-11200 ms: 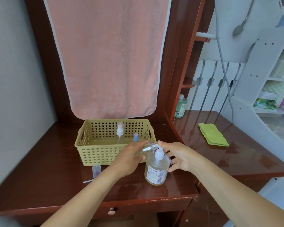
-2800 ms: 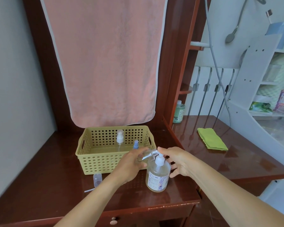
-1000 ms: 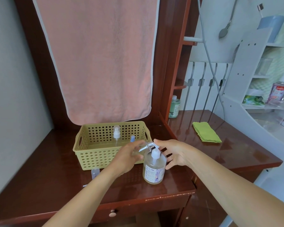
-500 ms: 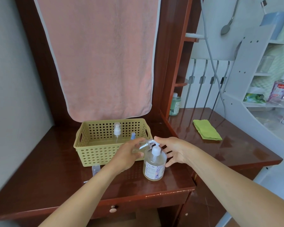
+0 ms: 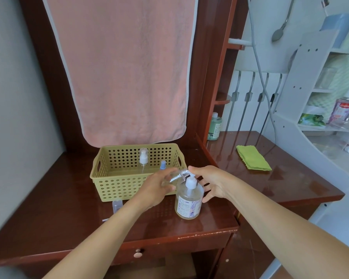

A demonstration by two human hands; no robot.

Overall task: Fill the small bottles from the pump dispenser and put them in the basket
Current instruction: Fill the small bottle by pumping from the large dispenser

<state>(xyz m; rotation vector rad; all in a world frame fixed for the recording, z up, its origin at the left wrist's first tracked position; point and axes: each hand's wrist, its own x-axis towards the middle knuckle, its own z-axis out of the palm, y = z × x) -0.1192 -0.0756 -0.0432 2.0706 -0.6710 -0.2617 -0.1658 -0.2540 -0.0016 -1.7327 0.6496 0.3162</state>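
Lower centre of the frame: one pump dispenser (image 5: 188,200) stood upright on the desk (image 5: 58,198), just in front of the right front corner of the basket (image 5: 117,178).

Small bottles counted: three.
- One small clear bottle (image 5: 178,176) was gripped by the left hand (image 5: 157,188), whose fingers were curled round its body. The bottle was tilted, with its open threaded neck pointing up and right, at the spout of the dispenser.
- Two stood upright inside the basket: one spray bottle (image 5: 143,158) with a white head near the middle, and one blue-capped bottle (image 5: 163,165) to its right (its lower part was hidden behind the left hand).

The right hand (image 5: 212,184) gripped nothing. Its fingers were spread and fairly straight beside the dispenser, with one fingertip at the top of the pump head. Whether it pressed down cannot be told.

One small clear cap (image 5: 117,205) lay on the desk just in front of the basket.

Elsewhere: one pink towel (image 5: 125,67) hung behind the basket; one green cloth (image 5: 253,160) lay at centre right of the desk; one green bottle (image 5: 215,126) stood at its back edge.
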